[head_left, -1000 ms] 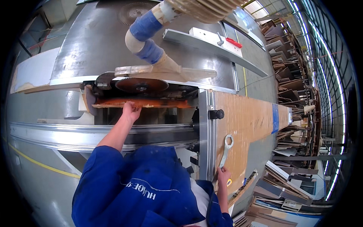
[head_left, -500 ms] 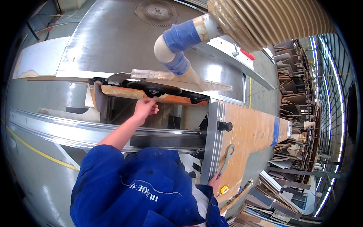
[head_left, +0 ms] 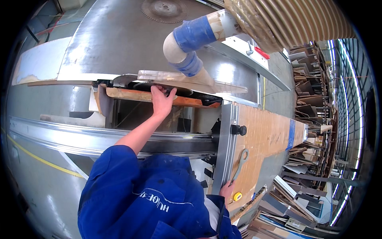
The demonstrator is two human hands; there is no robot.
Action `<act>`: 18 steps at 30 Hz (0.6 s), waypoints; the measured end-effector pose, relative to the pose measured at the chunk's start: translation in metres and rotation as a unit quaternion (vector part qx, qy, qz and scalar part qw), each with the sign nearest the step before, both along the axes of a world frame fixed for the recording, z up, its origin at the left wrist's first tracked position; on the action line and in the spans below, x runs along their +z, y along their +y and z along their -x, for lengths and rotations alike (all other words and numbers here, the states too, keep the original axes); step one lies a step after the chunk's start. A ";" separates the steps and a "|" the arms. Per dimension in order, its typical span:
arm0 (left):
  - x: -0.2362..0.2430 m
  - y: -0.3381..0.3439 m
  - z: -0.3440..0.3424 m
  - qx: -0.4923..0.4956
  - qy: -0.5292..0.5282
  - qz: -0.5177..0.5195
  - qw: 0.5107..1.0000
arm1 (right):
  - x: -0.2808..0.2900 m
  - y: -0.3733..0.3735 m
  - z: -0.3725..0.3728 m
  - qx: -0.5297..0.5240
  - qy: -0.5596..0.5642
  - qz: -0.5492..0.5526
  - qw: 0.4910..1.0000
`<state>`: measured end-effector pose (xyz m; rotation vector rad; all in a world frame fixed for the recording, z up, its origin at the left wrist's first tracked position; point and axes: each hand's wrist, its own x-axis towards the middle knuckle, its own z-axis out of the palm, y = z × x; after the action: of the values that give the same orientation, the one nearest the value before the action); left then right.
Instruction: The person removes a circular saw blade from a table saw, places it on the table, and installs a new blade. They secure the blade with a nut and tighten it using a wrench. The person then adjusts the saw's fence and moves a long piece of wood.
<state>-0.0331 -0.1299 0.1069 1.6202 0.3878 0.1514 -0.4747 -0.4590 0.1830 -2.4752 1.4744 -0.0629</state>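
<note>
My left hand (head_left: 162, 102) reaches over the orange-edged wooden strip (head_left: 131, 94) into the slot of a table saw. Its thumb and fingers close around the hub of the dark circular saw blade (head_left: 183, 91), hiding most of the hub. At the lower right, my right hand (head_left: 227, 189) rests by the edge of the wood-topped sliding table. It grips the lower end of a grey ring wrench (head_left: 240, 165), whose ring points away from me. A yellow tape measure (head_left: 237, 196) lies just right of that hand.
Above the blade hang a clear guard (head_left: 234, 88) and a dust pipe (head_left: 175, 46) wrapped in blue tape. A loose saw blade (head_left: 164, 10) lies on the steel table (head_left: 107, 40). A metal rail (head_left: 79, 134) crosses before me. Board offcuts (head_left: 306, 101) are stacked at right.
My left hand has moved forward and slightly right, from above the wooden strip onto the blade's hub. The right hand stays on the wrench.
</note>
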 end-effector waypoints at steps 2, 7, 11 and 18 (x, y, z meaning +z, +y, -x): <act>0.004 0.005 0.002 -0.037 0.027 -0.058 0.997 | -0.002 0.000 0.003 0.002 -0.006 0.003 1.000; -0.001 0.018 0.003 -0.070 0.023 -0.079 0.994 | 0.000 0.002 -0.001 -0.008 0.007 0.010 1.000; -0.015 0.019 -0.002 -0.042 0.033 -0.052 0.997 | -0.002 -0.004 0.003 -0.013 0.007 0.005 1.000; 0.026 0.022 0.031 -0.123 -0.060 0.035 0.990 | 0.001 -0.001 0.002 0.007 0.007 0.007 1.000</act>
<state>-0.0642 -0.1084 0.1332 1.5672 0.0977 0.0482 -0.4762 -0.4604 0.1837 -2.5026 1.4660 -0.0532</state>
